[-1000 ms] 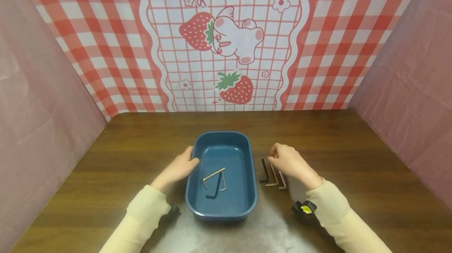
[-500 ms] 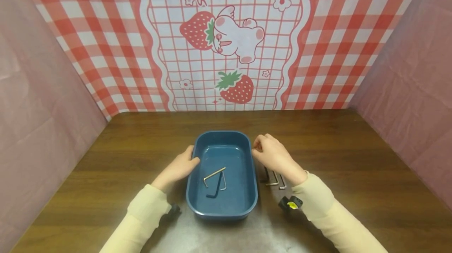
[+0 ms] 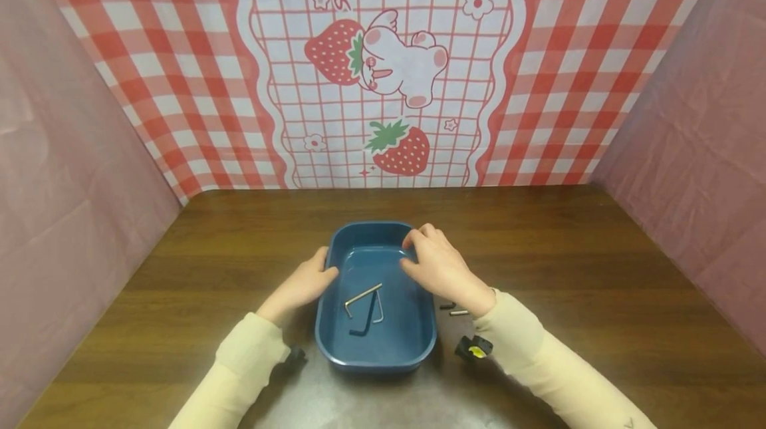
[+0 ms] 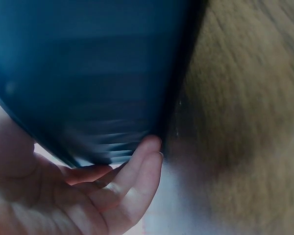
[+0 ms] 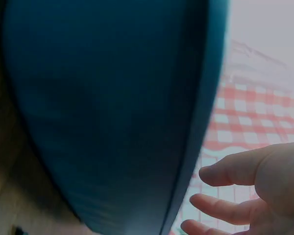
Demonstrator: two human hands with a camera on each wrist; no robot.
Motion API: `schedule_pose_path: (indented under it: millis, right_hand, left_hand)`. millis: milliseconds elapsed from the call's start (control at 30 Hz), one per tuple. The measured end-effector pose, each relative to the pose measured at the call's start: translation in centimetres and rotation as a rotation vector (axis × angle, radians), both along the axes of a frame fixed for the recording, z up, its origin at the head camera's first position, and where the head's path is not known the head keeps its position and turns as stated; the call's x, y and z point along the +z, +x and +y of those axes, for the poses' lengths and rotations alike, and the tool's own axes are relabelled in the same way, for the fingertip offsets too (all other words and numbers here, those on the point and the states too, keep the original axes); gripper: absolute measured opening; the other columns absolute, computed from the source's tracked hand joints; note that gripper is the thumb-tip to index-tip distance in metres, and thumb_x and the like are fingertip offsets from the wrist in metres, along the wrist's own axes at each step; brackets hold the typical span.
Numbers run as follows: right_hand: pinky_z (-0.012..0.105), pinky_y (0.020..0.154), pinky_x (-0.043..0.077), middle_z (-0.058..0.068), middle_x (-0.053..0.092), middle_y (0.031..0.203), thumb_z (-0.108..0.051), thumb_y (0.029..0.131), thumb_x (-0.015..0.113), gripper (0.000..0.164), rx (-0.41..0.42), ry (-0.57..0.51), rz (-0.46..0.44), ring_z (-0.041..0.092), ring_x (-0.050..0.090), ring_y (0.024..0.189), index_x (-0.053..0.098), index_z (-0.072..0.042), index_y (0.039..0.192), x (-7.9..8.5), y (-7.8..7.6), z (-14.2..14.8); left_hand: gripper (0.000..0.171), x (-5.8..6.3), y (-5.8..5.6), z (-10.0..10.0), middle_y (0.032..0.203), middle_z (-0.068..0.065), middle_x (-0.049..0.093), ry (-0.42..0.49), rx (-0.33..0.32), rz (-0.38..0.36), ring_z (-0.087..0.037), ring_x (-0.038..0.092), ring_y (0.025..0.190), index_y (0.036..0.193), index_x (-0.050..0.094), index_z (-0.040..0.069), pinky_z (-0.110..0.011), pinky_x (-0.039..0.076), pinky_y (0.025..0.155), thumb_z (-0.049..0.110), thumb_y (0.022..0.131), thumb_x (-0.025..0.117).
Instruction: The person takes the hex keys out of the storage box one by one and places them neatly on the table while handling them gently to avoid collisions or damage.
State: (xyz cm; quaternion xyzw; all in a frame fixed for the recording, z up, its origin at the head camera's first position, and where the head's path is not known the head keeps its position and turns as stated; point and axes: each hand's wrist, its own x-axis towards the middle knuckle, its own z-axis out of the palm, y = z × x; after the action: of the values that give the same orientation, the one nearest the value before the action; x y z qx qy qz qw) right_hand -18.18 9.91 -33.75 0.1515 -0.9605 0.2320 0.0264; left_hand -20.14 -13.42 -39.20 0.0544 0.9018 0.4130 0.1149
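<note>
A deep blue plastic bin (image 3: pixel 377 349) stands on the table. My left hand (image 3: pixel 305 281) holds its left side, thumb over the rim and fingers against the outer wall (image 4: pixel 98 73). Inside lie a gold hex key (image 3: pixel 363 294), a black hex key (image 3: pixel 369 316) and a thin silver hex key (image 3: pixel 380 309). A faint small mark beside them is too blurred to tell. My right hand (image 3: pixel 439 266) is over the bin's right rim, its fingers (image 5: pixel 225 208) apart and nothing between them. Under the right wrist show ends of a black hex key (image 3: pixel 447 306) and a gold hex key (image 3: pixel 459 313).
The brown wooden table (image 3: pixel 239 229) ends at a red-and-white checked cloth (image 3: pixel 556 83) hung behind it. Pink cloth (image 3: pixel 688 149) hangs at either side. The right forearm (image 3: pixel 538 349) covers part of the table right of the bin.
My right hand has moved left from the hex keys on the table to the bin's rim, and its fingers have spread. The left hand and the bin have stayed put.
</note>
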Motion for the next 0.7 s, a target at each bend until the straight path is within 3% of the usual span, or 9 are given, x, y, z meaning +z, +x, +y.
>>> schedule_pose_path:
  millis: [300, 500, 700]
  right_hand:
    - [0.029, 0.057, 0.046, 0.008, 0.057, 0.093, -0.017, 0.080, 0.064, 0.027, 0.089, 0.089, 0.023, 0.015, 0.053, 0.070, 0.059, -0.004, 0.102, -0.3, 0.3, -2.3]
    - [0.024, 0.045, 0.039, 0.000, 0.055, 0.068, -0.018, 0.081, 0.062, 0.029, 0.151, 0.066, -0.106, 0.011, 0.049, 0.053, 0.056, -0.003, 0.106, -0.8, 0.1, -3.2]
    - [0.025, 0.047, 0.041, -0.001, 0.055, 0.066, -0.020, 0.081, 0.063, 0.025, 0.196, 0.105, -0.174, 0.011, 0.050, 0.053, 0.058, -0.005, 0.099, -1.5, 0.1, -3.8]
  left_hand:
    - [0.048, 0.0, 0.0, -0.1, 0.129, -0.023, 0.048, -0.010, -0.007, 0.008, -0.037, 0.048, 0.117, 0.133, 0.034, 0.000, -0.051, 0.039, 0.095, 0.021, 0.090, 0.042]
    - [0.048, 0.0, 0.0, 0.0, 0.129, -0.022, 0.049, -0.006, -0.008, 0.002, -0.036, 0.049, 0.117, 0.133, 0.034, 0.000, -0.051, 0.039, 0.095, 0.021, 0.090, 0.042]
    - [0.049, 0.0, 0.0, 0.0, 0.128, -0.022, 0.049, -0.008, -0.009, 0.011, -0.036, 0.049, 0.117, 0.133, 0.034, 0.000, -0.050, 0.040, 0.095, 0.021, 0.089, 0.042]
